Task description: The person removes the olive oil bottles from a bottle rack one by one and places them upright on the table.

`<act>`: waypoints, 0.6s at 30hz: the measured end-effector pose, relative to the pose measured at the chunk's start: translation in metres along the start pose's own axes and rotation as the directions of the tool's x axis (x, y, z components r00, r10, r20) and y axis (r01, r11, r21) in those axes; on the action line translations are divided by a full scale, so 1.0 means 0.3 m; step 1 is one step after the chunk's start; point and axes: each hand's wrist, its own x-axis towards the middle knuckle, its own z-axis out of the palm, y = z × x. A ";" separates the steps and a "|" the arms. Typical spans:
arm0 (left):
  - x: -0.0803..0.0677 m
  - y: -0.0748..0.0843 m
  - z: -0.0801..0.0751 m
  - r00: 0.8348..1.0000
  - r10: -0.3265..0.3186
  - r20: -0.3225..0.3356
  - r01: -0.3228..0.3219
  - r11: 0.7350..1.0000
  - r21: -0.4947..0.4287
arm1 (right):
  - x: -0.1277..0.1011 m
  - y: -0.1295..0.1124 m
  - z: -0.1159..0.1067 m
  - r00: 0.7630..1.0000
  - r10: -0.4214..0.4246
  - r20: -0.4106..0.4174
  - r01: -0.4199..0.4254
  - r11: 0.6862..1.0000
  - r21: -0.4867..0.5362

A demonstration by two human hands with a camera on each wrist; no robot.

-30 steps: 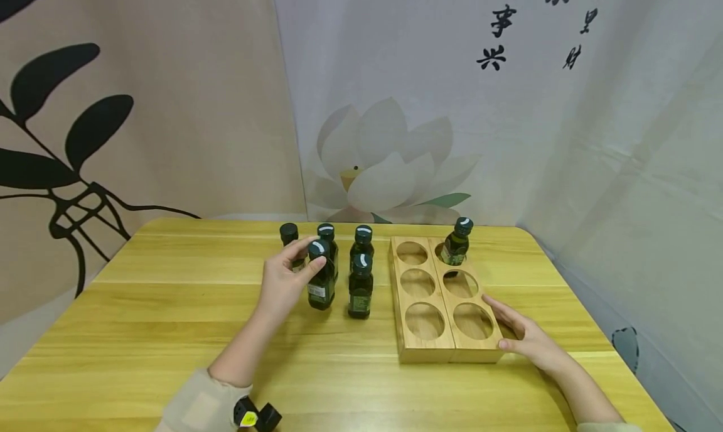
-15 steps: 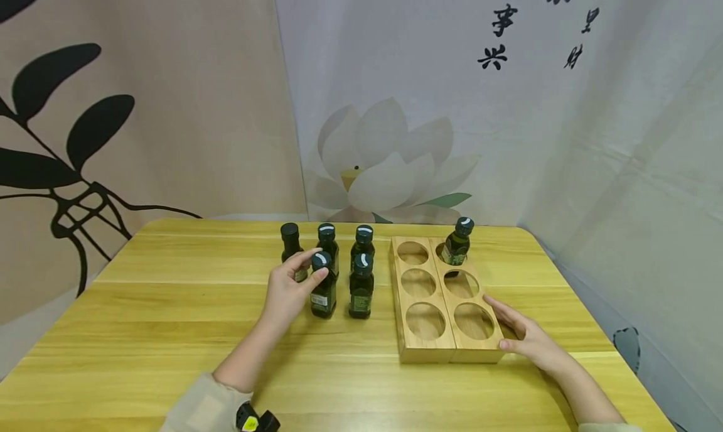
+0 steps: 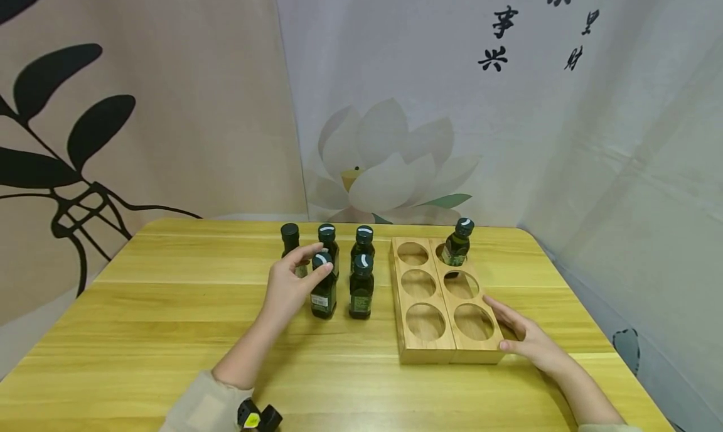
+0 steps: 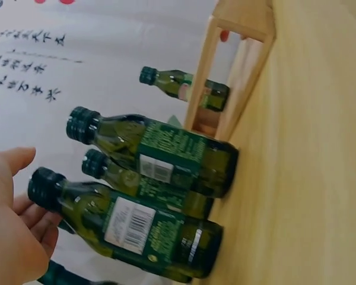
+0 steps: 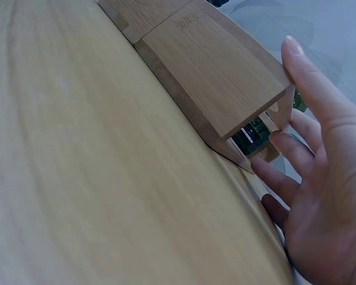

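My left hand (image 3: 290, 281) is beside the cap of a dark green glass bottle (image 3: 323, 297) that stands upright on the table. In the left wrist view the thumb is apart from this bottle's cap (image 4: 45, 189), and the fingers lie behind it. My right hand (image 3: 528, 338) rests against the near right corner of a wooden bottle rack (image 3: 426, 350), its thumb at the front and its fingertips along the side. In the right wrist view those fingertips touch the rack's open end (image 5: 225, 89). One bottle (image 3: 456, 247) leans in the rack's far right hole.
Right of the left hand stands another bottle (image 3: 361, 294), with a further bottle (image 3: 363, 247) behind it. Two more, a capped bottle (image 3: 327, 240) and a slimmer dark-topped bottle (image 3: 290, 237), stand behind the left hand. A printed curtain (image 3: 226, 105) hangs beyond the wooden table (image 3: 169, 331).
The left hand has lowered the bottle slightly to the right onto the table, and its thumb and fingers have since loosened from the cap. The right hand and rack have stayed still.
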 end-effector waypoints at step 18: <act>0.007 0.183 0.081 0.980 0.198 0.000 -0.196 0.971 -0.134 | 0.001 -0.007 0.000 1.000 0.007 0.006 -0.007 1.000 0.004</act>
